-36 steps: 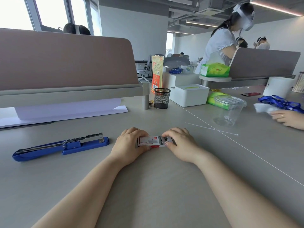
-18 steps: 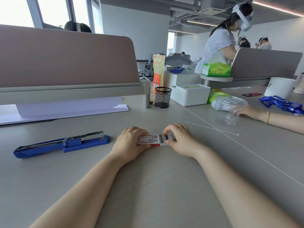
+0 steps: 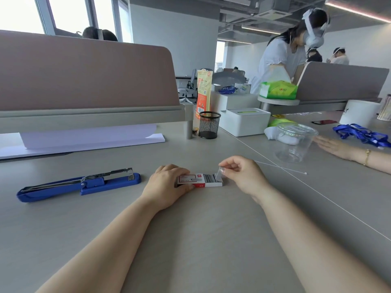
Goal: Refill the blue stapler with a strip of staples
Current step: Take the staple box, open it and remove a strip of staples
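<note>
The blue stapler (image 3: 78,185) lies on the grey desk at the left, its top swung open flat and the metal staple channel exposed. At the desk's middle sits a small red and white staple box (image 3: 198,180), slid open at its right end so grey staples show inside. My left hand (image 3: 167,185) holds the box's left end against the desk. My right hand (image 3: 243,175) is raised just above the box's open right end, thumb and forefinger pinched on a strip of staples (image 3: 220,174) tilted up out of the box.
A stack of white paper (image 3: 84,140) lies under the desk divider at the back left. A black mesh cup (image 3: 209,124), a white box (image 3: 245,121) and a clear plastic tub (image 3: 294,142) stand behind. Another person's hand (image 3: 336,148) rests on the desk at the right, near blue lanyards (image 3: 364,134).
My right hand has lifted off the box's right end, pinching a staple strip up out of it. The other person's hand has moved back rightwards from the clear tub.
</note>
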A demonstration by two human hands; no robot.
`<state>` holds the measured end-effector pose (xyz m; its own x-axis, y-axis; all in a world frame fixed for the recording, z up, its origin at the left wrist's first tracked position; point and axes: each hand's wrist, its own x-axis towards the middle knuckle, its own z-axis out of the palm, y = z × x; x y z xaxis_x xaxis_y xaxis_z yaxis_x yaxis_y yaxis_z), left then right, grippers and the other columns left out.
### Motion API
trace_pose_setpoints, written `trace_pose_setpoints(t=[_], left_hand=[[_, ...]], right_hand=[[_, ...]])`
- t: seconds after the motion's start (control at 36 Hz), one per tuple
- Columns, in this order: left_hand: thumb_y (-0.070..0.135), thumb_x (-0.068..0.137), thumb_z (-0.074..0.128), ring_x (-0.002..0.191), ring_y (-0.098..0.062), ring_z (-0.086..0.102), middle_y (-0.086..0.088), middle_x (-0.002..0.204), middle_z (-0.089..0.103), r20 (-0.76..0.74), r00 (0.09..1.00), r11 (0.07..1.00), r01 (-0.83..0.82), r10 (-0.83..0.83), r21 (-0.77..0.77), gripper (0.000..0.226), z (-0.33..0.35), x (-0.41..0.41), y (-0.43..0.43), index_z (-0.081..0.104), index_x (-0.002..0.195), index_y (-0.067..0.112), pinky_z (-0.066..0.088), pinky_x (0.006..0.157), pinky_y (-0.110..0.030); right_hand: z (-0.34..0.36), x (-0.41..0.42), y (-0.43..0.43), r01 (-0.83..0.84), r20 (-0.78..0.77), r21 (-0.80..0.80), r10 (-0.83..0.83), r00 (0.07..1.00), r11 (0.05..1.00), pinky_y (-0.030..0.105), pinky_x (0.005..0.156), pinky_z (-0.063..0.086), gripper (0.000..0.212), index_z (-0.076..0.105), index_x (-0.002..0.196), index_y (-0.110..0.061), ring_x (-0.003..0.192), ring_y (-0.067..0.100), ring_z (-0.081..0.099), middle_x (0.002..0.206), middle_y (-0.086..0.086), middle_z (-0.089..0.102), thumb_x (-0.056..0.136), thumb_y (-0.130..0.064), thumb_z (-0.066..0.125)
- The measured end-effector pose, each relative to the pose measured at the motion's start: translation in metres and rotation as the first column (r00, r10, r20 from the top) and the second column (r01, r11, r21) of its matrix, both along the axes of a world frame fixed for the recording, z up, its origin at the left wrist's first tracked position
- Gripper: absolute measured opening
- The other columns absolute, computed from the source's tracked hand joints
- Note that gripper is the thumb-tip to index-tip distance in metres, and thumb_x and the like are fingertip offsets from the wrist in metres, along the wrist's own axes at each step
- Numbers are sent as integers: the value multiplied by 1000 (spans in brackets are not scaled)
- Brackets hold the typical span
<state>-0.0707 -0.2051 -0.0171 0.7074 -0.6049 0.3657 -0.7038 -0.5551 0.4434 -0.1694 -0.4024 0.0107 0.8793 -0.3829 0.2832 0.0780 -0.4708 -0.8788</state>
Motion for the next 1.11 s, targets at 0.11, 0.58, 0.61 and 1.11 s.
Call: trace_pose_setpoints(t=[0.11, 0.58, 0.61, 1.11], left_hand=[[50, 78, 62, 114, -24, 47, 1, 122, 57, -6, 1000, 1000, -16, 16, 7, 49, -1, 1, 1, 55, 121, 28, 38, 98, -37], [51, 72, 68, 97, -19, 55, 0, 105, 60, -54, 998, 998, -44, 41, -47, 39, 1, 2, 2, 65, 105, 28, 46, 85, -33], [51, 73, 68, 97, -19, 55, 0, 104, 60, -53, 998, 998, -46, 43, -47, 39, 2, 1, 2, 65, 104, 28, 46, 85, -33], [53, 72, 67, 100, -19, 54, 2, 107, 60, -62, 996, 997, -67, 65, -31, 40, 0, 2, 1, 64, 104, 31, 44, 83, -30]], right_hand=[[2, -6, -12, -21, -92, 112, 31, 995, 993, 25, 75, 42, 15, 65, 74, -24, 74, 8, 53, 77, -5, 61, 83, -12, 63], [-1, -1, 2, -77, -182, 154, 105, 978, 985, 27, 76, 52, 15, 57, 79, -17, 88, 23, 59, 117, 24, 63, 91, -9, 52], [-2, 0, 4, -83, -181, 152, 111, 977, 985, 28, 78, 53, 15, 57, 80, -17, 89, 23, 59, 118, 25, 62, 91, -9, 52], [-3, 1, 15, -81, -135, 138, 100, 986, 987, 41, 96, 50, 19, 56, 78, -21, 100, 27, 63, 113, 11, 67, 92, -10, 49]])
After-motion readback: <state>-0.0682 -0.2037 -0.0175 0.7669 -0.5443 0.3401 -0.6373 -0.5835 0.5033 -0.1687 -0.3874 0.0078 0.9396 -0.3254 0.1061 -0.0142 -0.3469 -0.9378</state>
